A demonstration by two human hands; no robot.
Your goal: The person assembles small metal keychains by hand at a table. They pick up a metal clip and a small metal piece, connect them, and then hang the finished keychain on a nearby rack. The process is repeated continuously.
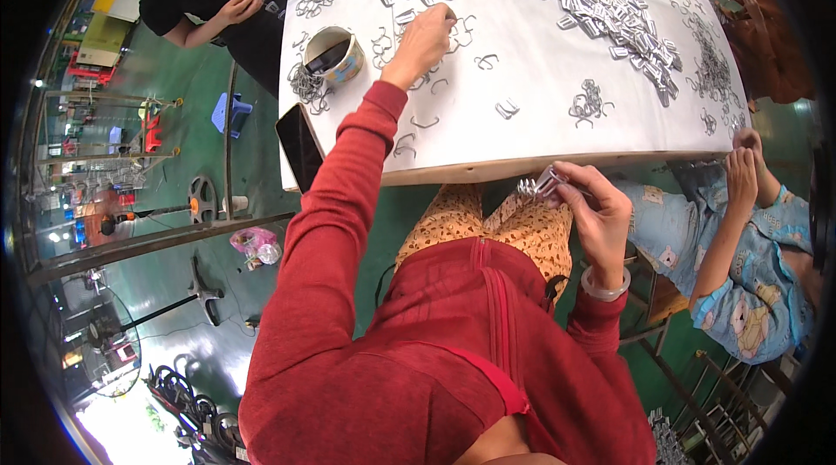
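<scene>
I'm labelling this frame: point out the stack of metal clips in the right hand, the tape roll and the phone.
stack of metal clips (542, 183), head view, ridged top.
tape roll (351, 66), head view, outer wall.
phone (300, 145), head view, dark screen.

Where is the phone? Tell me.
In the head view the black phone lies at the white table's left near corner, overhanging the edge, below the tape roll.
</scene>
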